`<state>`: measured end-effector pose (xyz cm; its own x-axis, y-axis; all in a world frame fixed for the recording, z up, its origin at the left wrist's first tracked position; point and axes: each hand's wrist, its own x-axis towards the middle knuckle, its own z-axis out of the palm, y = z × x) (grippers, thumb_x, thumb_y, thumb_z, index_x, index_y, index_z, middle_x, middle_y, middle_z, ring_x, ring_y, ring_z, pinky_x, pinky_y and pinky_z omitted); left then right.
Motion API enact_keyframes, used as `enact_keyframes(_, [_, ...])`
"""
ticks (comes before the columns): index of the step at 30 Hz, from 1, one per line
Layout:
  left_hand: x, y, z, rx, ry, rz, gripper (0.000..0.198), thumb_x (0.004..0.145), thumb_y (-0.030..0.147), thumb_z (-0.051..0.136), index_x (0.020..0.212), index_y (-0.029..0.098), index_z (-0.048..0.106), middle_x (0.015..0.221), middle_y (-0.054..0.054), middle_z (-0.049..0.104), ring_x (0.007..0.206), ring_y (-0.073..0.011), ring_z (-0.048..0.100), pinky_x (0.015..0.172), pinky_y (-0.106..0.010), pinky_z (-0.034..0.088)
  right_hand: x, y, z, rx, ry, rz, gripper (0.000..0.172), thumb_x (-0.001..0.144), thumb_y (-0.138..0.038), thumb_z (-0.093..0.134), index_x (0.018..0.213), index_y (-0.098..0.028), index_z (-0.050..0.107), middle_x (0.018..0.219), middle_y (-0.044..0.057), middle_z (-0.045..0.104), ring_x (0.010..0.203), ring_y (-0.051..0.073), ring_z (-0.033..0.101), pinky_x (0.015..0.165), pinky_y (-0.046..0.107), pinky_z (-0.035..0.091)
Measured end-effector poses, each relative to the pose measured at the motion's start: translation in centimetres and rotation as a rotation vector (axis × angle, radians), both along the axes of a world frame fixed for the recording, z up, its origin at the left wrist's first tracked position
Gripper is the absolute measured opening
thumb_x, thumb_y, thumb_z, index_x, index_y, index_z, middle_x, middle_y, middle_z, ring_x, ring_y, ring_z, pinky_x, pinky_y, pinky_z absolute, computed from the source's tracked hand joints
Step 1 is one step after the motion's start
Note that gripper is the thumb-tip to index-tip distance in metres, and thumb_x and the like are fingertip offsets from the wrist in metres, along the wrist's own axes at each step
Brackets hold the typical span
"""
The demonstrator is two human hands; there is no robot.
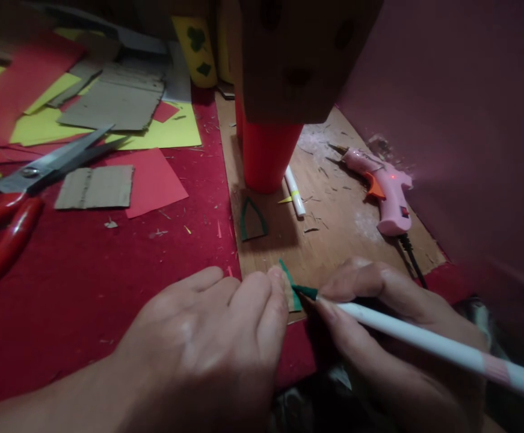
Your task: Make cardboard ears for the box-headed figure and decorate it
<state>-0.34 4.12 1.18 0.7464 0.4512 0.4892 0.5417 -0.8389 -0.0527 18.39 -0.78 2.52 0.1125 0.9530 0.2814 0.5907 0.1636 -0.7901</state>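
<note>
Left hand (207,337) clamped on cardboard piece (290,299); right hand (390,367) pinching pen (424,341) at right edge

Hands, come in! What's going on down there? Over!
Left hand on cardboard piece. Right hand gripping marker, tip at the piece's green edge. Nothing between them; glue gun beyond right hand, not touching.

The left hand (212,331) holds a small cardboard piece (290,297) at the wooden board's (334,240) near edge; the right hand (392,343) grips a white-barrelled brush marker (406,331), its green tip touching the piece's green border. A pointed, green-outlined cardboard cutout (254,222) lies just beyond. A pink glue gun (385,189) rests at right, red-handled scissors (26,180) at left on a red surface (85,288).
</note>
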Motion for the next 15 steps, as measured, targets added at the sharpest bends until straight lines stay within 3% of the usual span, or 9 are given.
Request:
enact_keyframes(4, [-0.26, 0.27, -0.06, 0.017, 0.033, -0.031, 0.030, 0.100, 0.010, 0.037, 0.117, 0.003, 0.061, 0.073, -0.003, 0.066, 0.052, -0.0182, 0.058, 0.048, -0.036, 0.049, 0.00, 0.14, -0.18, 0.048, -0.003, -0.014, 0.016, 0.085, -0.013, 0.070, 0.079, -0.027, 0.064, 0.065, -0.006, 0.070, 0.055, 0.011, 0.066, 0.048, 0.022, 0.050])
enact_keyframes(15, [-0.68, 0.45, -0.15, 0.015, 0.033, -0.073, 0.030, 0.097, 0.009, 0.038, 0.114, 0.003, 0.063, 0.073, -0.005, 0.069, 0.050, -0.0191, 0.059, 0.046, -0.036, 0.051, 0.03, 0.39, 0.68, -0.024, -0.001, 0.026, 0.019, 0.083, -0.010, 0.069, 0.077, -0.027, 0.064, 0.064, -0.003, 0.070, 0.055, 0.016, 0.067, 0.049, 0.028, 0.054])
